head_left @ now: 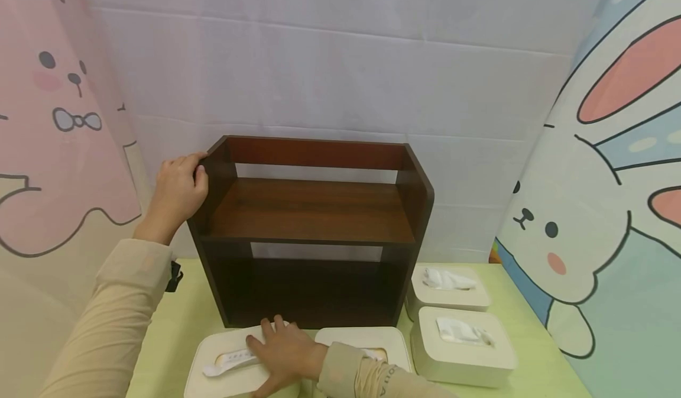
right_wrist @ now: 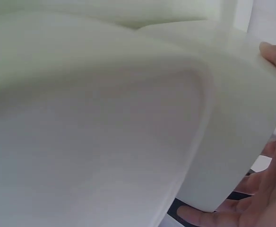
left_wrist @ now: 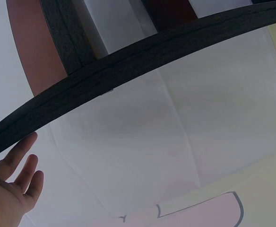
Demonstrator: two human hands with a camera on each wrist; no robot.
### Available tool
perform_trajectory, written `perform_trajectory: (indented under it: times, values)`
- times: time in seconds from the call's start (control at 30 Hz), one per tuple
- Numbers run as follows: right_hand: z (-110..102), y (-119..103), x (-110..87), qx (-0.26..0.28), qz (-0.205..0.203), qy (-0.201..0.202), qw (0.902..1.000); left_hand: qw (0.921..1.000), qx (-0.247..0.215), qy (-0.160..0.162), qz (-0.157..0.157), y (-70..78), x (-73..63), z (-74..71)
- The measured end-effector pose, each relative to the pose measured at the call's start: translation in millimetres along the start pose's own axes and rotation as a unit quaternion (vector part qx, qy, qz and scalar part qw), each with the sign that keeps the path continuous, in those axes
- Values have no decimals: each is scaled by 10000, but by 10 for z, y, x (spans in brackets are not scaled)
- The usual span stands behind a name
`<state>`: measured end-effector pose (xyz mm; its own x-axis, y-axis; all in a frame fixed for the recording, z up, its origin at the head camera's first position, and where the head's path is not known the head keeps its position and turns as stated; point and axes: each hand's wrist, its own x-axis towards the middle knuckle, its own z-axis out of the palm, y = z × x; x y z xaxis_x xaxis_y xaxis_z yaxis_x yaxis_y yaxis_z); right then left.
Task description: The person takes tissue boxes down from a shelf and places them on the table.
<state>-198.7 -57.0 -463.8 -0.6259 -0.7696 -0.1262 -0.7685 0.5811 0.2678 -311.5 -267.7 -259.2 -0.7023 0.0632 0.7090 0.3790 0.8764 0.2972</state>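
Observation:
A dark brown two-tier wooden shelf (head_left: 311, 212) stands upright on the table. At the top of its left side panel, my left hand (head_left: 181, 188) grips the edge. In the left wrist view, fingers (left_wrist: 27, 175) of that hand lie against the outer side of the dark panel (left_wrist: 128, 54). My right hand (head_left: 289, 350) spans a cream tissue box (head_left: 213, 362) before the shelf, fingers towards the far edge and thumb towards the near one. The right wrist view shows the thumb (right_wrist: 270, 52) at one edge of this box. A strip of tissue (head_left: 229, 362) pokes from its slot.
Close to the right of the held box sits another tissue box (head_left: 353, 336), partly covered by my right sleeve. Further right are a front tissue box (head_left: 463, 350) and a rear tissue box (head_left: 452, 297). Printed rabbit curtains flank the pale green table (head_left: 532, 315); white cloth hangs behind.

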Motion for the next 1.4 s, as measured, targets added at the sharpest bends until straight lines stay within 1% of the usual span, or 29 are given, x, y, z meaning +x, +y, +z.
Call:
perform_trajectory:
  times: [0.17, 0.23, 0.43, 0.53, 0.73, 0.8, 0.93, 1.07, 1.2, 1.4]
  values:
    - [29, -36, -15, -405, 37, 158, 9990, 10000, -11, 28, 3, -8, 7, 13]
    - [37, -45, -23, -468, 78, 211, 9987, 10000, -16, 28, 5, -10, 9, 15]
    - [32, -92, -28, -567, 243, 147, 9980, 10000, -37, -22, -19, -4, 5, 10]
    - [30, -113, -37, -590, 314, 83, 9977, 10000, -37, -28, -15, -12, 3, 13]
    - [26, -156, -46, -569, 480, -242, 9969, 10000, -49, -62, -36, -23, 2, 23]
    - [19, -167, -54, -596, 520, -256, 9965, 9999, -48, -74, -56, -25, 5, 25]
    - [4, -157, -60, -570, 488, -296, 9967, 9999, -69, -66, -50, -21, 5, 23]
    - [-5, -118, -63, -384, 402, -322, 9979, 10000, -87, -20, -23, -20, 4, 21]
    - [-12, -69, -70, -123, 326, -222, 9991, 10000, -87, 16, 10, -25, 6, 25]
    - [-42, 32, -99, -55, 84, 219, 9997, 10000, -94, -16, -20, -23, 4, 28]
